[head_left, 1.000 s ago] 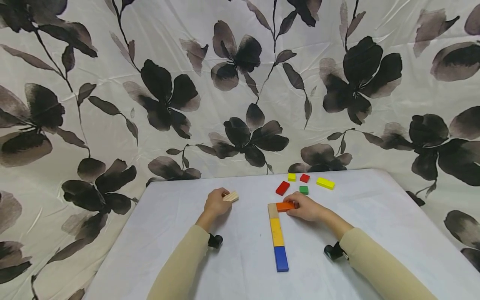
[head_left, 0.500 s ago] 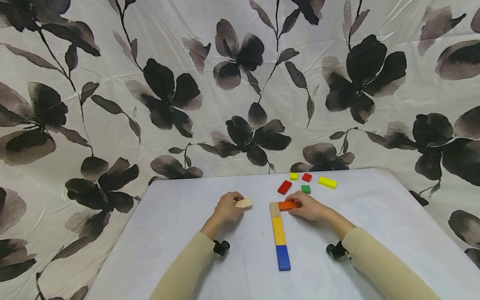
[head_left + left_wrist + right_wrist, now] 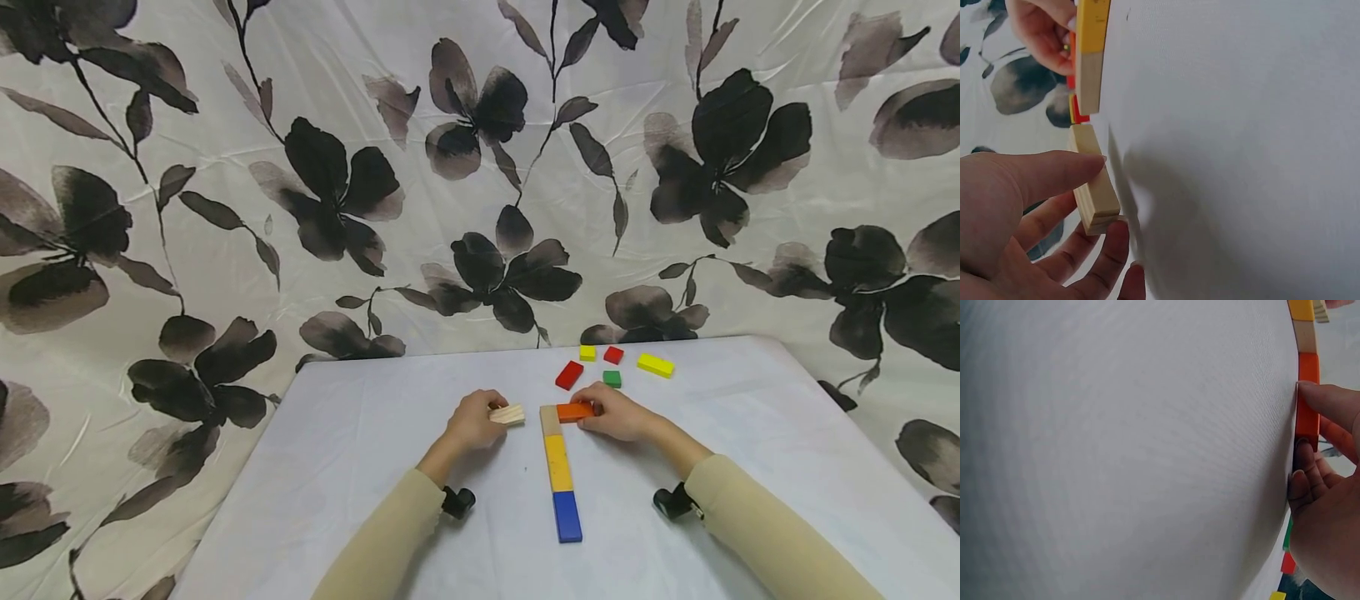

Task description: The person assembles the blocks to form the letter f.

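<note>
A plain wooden block (image 3: pixel 1099 190) is pinched between the thumb and fingers of my left hand (image 3: pixel 474 421), left of the row of blocks. My right hand (image 3: pixel 617 414) grips an orange block (image 3: pixel 574 412), whose left end meets a natural wood block (image 3: pixel 550 420). Below that wood block, a yellow-orange block (image 3: pixel 558 463) and a blue block (image 3: pixel 567 517) continue the row toward me, end to end. In the right wrist view, my thumb lies along the side of the orange block (image 3: pixel 1308 412), with fingertips at its near end.
Behind my right hand lie loose blocks: a red one (image 3: pixel 569 375), a small red one (image 3: pixel 613 355), a small yellow one (image 3: pixel 587 353), a long yellow one (image 3: pixel 656 365) and a green one (image 3: pixel 612 379). A floral cloth (image 3: pixel 480 208) hangs behind the white table (image 3: pixel 315 467).
My left hand has moved right with the wooden block, closer to the row. My right hand stays on the orange block, and the row has not moved.
</note>
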Tool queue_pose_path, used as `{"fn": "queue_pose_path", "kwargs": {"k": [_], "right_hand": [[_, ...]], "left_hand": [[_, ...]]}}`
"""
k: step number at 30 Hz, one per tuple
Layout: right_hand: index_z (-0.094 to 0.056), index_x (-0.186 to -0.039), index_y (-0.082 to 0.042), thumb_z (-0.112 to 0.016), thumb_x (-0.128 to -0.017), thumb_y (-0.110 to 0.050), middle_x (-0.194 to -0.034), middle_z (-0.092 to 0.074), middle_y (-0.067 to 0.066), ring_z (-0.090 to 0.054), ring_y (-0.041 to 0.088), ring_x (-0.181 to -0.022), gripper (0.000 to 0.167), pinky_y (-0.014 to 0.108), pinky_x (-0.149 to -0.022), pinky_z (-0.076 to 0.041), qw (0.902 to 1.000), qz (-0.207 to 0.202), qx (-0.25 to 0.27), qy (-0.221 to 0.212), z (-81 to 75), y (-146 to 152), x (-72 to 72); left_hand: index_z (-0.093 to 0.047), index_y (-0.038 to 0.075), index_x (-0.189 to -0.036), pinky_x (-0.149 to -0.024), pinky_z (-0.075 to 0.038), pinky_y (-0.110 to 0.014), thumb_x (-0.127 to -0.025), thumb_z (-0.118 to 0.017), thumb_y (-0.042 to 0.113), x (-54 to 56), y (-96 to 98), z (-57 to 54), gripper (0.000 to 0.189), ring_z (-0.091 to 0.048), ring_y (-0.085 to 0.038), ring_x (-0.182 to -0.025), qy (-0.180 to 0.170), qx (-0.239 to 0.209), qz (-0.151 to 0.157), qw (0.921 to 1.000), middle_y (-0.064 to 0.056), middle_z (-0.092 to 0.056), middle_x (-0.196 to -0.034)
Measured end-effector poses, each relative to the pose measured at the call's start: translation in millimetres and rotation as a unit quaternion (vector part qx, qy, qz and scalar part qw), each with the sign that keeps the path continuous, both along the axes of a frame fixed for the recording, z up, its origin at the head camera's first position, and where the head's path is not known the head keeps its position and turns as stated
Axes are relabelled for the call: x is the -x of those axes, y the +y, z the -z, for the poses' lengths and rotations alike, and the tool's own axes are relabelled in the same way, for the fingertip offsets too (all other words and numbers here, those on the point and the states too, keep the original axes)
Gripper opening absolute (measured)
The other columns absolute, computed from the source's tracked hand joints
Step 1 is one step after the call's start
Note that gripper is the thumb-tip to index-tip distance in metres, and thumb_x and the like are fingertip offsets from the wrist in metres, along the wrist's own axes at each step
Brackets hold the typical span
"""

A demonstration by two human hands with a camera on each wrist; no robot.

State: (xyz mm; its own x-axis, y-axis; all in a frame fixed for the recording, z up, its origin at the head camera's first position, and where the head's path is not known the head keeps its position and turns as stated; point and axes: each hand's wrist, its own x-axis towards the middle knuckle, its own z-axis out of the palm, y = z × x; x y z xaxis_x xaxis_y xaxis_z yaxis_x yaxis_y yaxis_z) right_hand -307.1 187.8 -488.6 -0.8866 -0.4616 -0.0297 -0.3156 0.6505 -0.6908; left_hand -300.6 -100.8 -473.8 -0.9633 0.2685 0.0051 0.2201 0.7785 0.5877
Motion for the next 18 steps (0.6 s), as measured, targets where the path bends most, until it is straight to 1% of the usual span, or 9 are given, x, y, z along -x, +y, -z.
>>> {"fn": "queue_pose_path", "kwargs": {"k": [4, 11, 18], "right_hand": [[-0.065, -0.128, -0.008, -0.071, -0.097, -0.014, -0.114, -0.056, 0.008, -0.049, 0.024, -0.101, 0.033, 0.036, -0.087, -0.045, 1.0000, -0.003, -0.001, -0.002, -0.6, 0.2, -0.1], [-0.065, -0.128, -0.008, -0.071, -0.097, -0.015, -0.114, -0.056, 0.009, -0.049, 0.025, -0.102, 0.032, 0.036, -0.086, -0.044, 0.9999, -0.012, 0.004, 0.003, -1.5, 0.0, -0.5], [-0.066, -0.127, -0.010, -0.071, -0.097, -0.015, -0.113, -0.056, 0.007, -0.049, 0.024, -0.102, 0.032, 0.036, -0.087, -0.044, 1.0000, -0.005, 0.004, -0.002, 0.5, 1.0, 1.5]], "left_hand": [[-0.072, 0.008, -0.114, -0.083, -0.051, -0.043, -0.082, -0.077, 0.005, -0.2, 7.9, 0.3, 0.033, -0.059, -0.020, -0.094, -0.006, 0.005, 0.003, 1.0000, -0.007, -0.067, -0.109], [-0.073, 0.009, -0.114, -0.087, -0.052, -0.043, -0.082, -0.076, 0.003, 1.0, 19.9, -1.2, 0.033, -0.059, -0.020, -0.094, -0.016, 0.023, -0.002, 0.9996, -0.006, -0.067, -0.110], [-0.072, 0.010, -0.112, -0.089, -0.051, -0.045, -0.084, -0.078, 0.004, 2.9, 26.9, -1.6, 0.029, -0.057, -0.021, -0.093, -0.032, 0.026, -0.009, 0.9991, -0.005, -0.066, -0.107]]}}
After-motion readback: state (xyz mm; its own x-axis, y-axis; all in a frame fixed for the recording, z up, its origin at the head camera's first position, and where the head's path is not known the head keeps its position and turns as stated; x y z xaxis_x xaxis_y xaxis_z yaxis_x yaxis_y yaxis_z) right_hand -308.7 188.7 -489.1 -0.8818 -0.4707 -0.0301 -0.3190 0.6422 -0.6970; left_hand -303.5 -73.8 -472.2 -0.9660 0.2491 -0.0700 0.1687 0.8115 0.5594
